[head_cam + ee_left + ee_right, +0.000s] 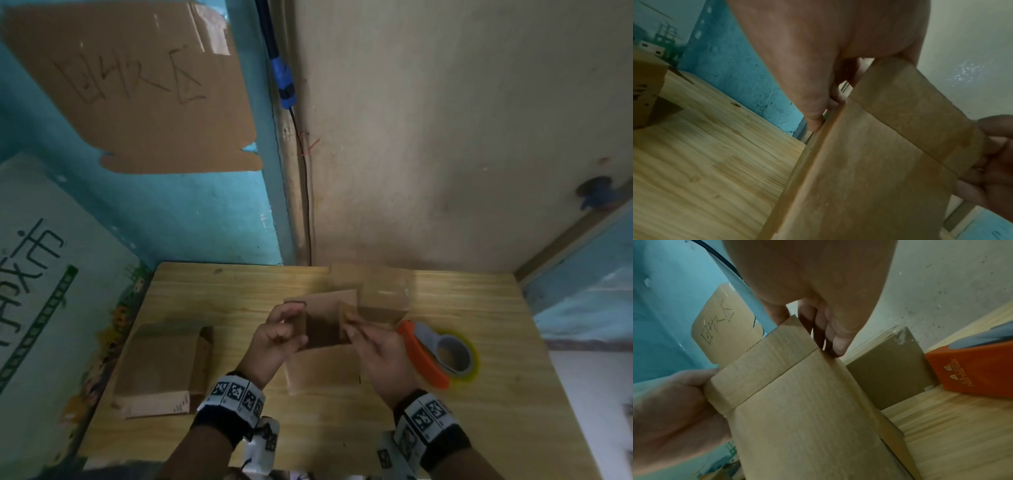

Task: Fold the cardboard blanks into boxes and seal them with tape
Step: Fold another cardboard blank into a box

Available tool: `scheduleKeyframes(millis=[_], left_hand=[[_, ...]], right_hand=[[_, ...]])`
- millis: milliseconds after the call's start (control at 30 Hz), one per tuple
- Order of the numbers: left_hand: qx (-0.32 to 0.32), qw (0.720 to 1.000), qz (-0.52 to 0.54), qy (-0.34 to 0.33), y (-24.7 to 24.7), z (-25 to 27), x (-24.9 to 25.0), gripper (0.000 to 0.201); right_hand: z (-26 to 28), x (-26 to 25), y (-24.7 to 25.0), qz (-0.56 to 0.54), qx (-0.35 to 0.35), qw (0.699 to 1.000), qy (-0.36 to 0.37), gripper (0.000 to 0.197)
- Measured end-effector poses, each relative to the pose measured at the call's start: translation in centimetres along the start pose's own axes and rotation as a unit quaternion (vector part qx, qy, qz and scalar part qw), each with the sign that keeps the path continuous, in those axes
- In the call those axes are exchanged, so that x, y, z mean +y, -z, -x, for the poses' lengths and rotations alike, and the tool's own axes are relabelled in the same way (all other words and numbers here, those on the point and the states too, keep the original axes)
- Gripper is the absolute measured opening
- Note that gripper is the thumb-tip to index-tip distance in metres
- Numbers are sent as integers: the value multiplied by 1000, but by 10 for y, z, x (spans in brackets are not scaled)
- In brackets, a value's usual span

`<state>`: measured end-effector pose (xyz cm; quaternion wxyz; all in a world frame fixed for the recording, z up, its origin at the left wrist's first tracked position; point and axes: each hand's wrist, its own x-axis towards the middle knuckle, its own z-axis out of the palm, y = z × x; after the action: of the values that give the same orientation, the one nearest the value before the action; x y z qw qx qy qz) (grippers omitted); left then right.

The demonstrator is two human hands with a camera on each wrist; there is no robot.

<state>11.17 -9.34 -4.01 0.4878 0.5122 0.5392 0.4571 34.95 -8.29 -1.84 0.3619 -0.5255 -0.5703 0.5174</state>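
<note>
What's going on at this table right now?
A person is folding a brown cardboard blank above the light wooden table. The left hand and right hand each pinch a side flap. An orange-handled tape dispenser lies untouched to the right, a stack of flat cardboard blanks lies left, and a taped brown cardboard box stands behind.

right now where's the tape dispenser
In the head view the orange tape dispenser lies on the wooden table, just right of the right hand and in front of a taped box.
</note>
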Motion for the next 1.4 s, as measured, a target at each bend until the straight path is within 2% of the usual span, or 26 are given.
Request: scheduleKeyframes(millis=[100,233,300,400,500,667,833,1033,1067,1200,1400], left_hand=[[11,998,-50,-23,0,2,-4,31],[63,996,-57,-23,-8,2,2,8],[99,993,-62,-15,-13,2,9,13],[126,987,-91,30,-18,1,15,32],[123,986,-106,25,-16,-2,14,26],[108,990,-85,28,-17,-1,16,11],[124,988,-84,44,-20,-3,10,15],[105,993,-38,34,-27,1,5,21],[102,994,-38,25,-28,1,3,23],[89,989,-87,-84,-32,-6,-1,40],[86,986,-100,-101,-36,-9,-1,49]], right_hand=[[-1,0,3,43,-11,999,19,29],[-1,-6,13,149,-58,986,45,31],[-2,-12,18,195,-62,977,57,28],[0,-22,26,243,-78,965,59,21],[-1,-25,29,281,-94,952,81,20],[-8,-4,23,236,-64,967,67,23],[-11,2,26,230,-66,969,55,16],[-8,9,31,176,-57,980,68,3],[-7,10,31,174,-53,981,71,2],[-6,15,36,171,-44,982,61,7],[1,16,42,191,-25,980,54,13]])
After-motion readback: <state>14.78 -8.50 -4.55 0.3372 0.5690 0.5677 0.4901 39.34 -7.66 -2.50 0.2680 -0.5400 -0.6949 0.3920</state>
